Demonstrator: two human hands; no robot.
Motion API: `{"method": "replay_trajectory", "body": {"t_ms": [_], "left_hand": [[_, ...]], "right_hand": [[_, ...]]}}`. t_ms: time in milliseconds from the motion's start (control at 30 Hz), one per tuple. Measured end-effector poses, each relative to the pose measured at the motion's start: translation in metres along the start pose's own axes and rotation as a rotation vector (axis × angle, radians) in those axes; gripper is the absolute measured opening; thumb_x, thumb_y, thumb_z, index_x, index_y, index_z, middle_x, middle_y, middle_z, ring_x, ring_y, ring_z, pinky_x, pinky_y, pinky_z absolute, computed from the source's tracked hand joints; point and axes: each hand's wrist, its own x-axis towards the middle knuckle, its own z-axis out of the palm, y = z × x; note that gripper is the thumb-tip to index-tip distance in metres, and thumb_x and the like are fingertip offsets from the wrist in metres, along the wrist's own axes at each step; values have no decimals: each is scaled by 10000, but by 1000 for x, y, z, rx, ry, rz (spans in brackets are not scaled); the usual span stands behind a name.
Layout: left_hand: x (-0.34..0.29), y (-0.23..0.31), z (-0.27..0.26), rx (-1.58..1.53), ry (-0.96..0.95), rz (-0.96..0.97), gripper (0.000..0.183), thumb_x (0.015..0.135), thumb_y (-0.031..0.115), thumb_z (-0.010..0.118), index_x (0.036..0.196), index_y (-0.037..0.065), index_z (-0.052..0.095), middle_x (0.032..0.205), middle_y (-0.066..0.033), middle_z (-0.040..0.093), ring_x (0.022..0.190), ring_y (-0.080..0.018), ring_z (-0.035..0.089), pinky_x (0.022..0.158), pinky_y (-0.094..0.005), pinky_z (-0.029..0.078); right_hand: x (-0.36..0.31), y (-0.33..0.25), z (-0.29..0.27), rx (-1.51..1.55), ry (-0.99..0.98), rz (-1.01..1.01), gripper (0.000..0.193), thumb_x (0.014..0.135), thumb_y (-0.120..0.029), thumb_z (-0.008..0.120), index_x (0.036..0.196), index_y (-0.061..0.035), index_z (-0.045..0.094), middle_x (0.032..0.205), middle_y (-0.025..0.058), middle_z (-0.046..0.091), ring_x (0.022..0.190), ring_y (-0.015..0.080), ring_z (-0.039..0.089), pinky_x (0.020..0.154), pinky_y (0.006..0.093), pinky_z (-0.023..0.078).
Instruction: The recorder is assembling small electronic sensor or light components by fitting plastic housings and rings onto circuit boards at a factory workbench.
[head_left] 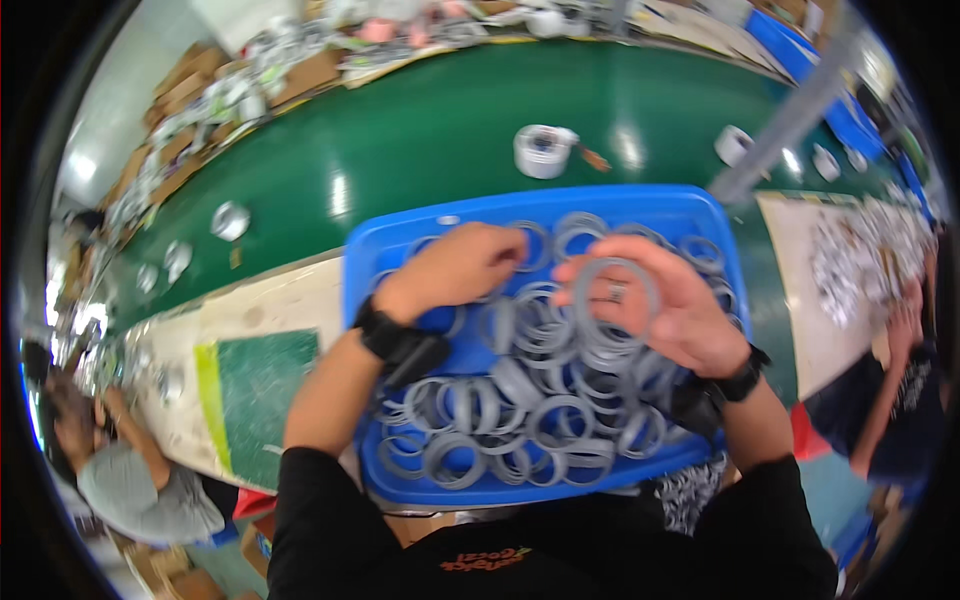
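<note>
Count for you: two hands, left hand (455,265) and right hand (690,305); one upright ring (581,305) at your right fingers; dozens of grey rings (515,383) around and below the fingers, overlapping, no exact count; one blue tub (640,195) beneath them; one white roll (540,158) straight beyond; one green mat (268,390) left.

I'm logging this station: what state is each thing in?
Blue tray: open, well filled.
Gray rings: loose, some flat, some on edge.
Left hand: fingers curled, over the tray.
Right hand: palm showing, a ring before it, grip unclear.
Green mat: lying flat.
White roll beyond the tray: hole up.
</note>
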Motion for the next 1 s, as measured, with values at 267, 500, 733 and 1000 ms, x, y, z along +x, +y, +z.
{"method": "replay_trajectory", "body": {"t_ms": [267,500,733,1000], "left_hand": [[3,12,0,-67,-20,-103,140,803,39,523,921,13,593,729,-123,586,643,-234,551,579,-340,415],[4,5,4,21,-5,-20,91,790,63,539,856,11,574,743,-143,603,671,-286,578,607,-369,442],[7,0,1,8,13,-41,95,791,74,554,865,26,589,717,-140,602,650,-280,575,597,-374,444],[10,-6,16,-1,89,75,97,768,125,549,811,46,583,680,-164,580,651,-340,576,589,-441,431]], "right_hand": [[-8,-6,-2,11,-46,119,809,720,-340,801,1363,-80,385,1334,234,425,1040,348,610,852,369,501],[-7,4,-2,-43,-85,11,624,787,-102,694,1347,-87,417,1333,149,435,1070,269,582,809,295,452],[1,8,-2,-73,-102,-39,529,794,-149,701,1265,-87,468,1352,148,415,1137,255,525,850,320,419],[-14,3,10,-120,74,91,720,739,-245,768,1342,-81,411,1307,197,466,1059,352,599,866,399,492]]}}
